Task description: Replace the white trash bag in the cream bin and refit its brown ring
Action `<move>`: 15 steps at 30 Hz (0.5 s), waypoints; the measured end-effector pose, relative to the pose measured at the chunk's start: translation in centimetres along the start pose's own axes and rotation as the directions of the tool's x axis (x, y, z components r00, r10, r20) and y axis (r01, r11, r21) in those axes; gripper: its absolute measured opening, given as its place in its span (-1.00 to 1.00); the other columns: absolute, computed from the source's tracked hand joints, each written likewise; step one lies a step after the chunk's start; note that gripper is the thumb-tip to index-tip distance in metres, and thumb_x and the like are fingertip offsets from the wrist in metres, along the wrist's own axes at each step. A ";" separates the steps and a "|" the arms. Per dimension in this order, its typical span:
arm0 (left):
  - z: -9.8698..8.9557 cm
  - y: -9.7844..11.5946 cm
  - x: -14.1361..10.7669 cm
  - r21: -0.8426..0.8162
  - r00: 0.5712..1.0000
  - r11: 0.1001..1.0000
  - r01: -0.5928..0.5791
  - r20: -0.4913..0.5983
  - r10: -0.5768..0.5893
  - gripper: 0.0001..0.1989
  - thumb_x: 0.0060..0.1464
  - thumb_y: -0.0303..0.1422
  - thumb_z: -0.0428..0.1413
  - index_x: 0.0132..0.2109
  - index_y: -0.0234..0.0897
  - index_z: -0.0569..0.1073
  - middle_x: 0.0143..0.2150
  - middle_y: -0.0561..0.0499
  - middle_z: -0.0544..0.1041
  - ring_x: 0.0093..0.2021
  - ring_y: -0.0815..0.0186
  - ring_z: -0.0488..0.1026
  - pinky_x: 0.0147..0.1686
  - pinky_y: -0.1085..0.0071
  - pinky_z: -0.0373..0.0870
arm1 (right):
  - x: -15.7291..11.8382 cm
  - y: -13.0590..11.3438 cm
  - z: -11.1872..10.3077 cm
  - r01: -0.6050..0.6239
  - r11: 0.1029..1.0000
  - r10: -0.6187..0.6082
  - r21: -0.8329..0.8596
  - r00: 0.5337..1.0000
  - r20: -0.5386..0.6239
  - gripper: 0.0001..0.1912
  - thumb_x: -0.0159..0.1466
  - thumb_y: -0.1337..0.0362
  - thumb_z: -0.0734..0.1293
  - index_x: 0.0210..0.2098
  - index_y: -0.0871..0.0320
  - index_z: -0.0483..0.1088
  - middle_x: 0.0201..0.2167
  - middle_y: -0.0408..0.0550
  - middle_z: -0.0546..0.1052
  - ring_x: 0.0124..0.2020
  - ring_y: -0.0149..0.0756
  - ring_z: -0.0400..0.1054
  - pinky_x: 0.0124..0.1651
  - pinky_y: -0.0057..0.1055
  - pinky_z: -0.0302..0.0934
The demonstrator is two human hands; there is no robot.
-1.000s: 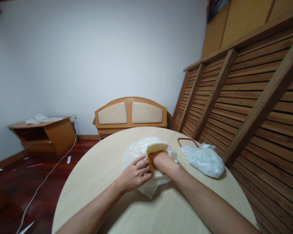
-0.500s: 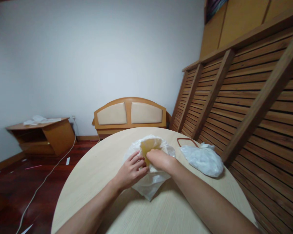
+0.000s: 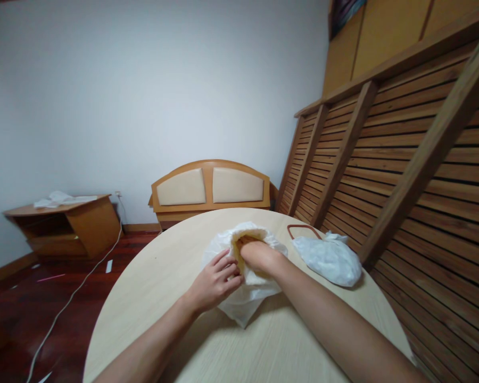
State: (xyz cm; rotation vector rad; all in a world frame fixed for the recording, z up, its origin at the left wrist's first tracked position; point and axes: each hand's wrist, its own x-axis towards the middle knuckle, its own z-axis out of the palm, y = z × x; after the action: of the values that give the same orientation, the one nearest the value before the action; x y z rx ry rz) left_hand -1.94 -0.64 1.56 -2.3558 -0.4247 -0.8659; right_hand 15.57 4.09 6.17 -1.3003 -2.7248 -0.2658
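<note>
A white plastic bag (image 3: 243,311) with a yellowish inside stands on the round pale table (image 3: 143,298), its mouth open upward. My left hand (image 3: 217,279) rests against the bag's near left rim, fingers slightly spread; whether they pinch the rim is hard to tell. Inside the mouth is my right hand (image 3: 255,252), reaching in past the knuckles, so its fingers are hidden. To the right lies a second white bag (image 3: 331,260), filled and knotted at the top. A brown loop-shaped handle (image 3: 303,227) sticks out behind it.
Slatted wooden panels (image 3: 407,159) lean along the right side. Beyond the table is a headboard (image 3: 211,186) with two cream pads. A low wooden cabinet (image 3: 75,223) with white plastic on top stands at the left, and a cable (image 3: 72,298) runs across the dark red floor.
My right hand has gone deeper into the bag, and the bag's mouth has narrowed around it. The whole view has shifted slightly.
</note>
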 end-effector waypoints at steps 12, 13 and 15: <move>0.1 -0.2 -0.3 0.028 1.000 0.999 -0.019 0.004 0.019 -0.92 0.26 -0.44 0.13 -0.16 -0.22 0.52 -0.20 0.02 0.59 -0.04 0.27 0.48 0.24 0.11 0.36 | -0.6 -1.1 -0.7 0.066 0.991 -0.104 0.113 0.925 0.364 -0.80 0.24 0.42 0.32 -0.30 0.23 0.63 -0.27 0.10 0.68 -0.28 -0.19 0.58 -0.28 -0.47 0.32; 0.1 -0.2 -0.2 0.030 1.000 0.999 -0.023 0.004 0.022 -0.92 0.26 -0.44 0.13 -0.17 -0.22 0.52 -0.20 0.01 0.59 -0.03 0.26 0.47 0.24 0.12 0.36 | -0.6 -1.2 -0.6 0.051 0.992 -0.089 0.113 0.929 0.359 -0.81 0.23 0.42 0.33 -0.31 0.22 0.63 -0.29 0.09 0.68 -0.29 -0.19 0.57 -0.29 -0.48 0.31; 0.1 -0.2 -0.2 0.033 1.000 0.999 -0.019 -0.001 0.019 -0.93 0.25 -0.44 0.14 -0.17 -0.23 0.52 -0.21 0.01 0.59 -0.04 0.27 0.47 0.24 0.13 0.36 | -0.8 -1.2 -0.7 0.016 0.994 -0.052 0.111 0.943 0.328 -0.80 0.24 0.40 0.33 -0.28 0.22 0.63 -0.28 0.11 0.68 -0.29 -0.17 0.58 -0.30 -0.46 0.31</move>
State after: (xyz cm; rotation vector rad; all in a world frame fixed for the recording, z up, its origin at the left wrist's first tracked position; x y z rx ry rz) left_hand -2.17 -0.38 1.40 -2.3249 -0.4119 -0.8454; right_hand 15.10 2.59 6.56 -1.3791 -2.9856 0.1079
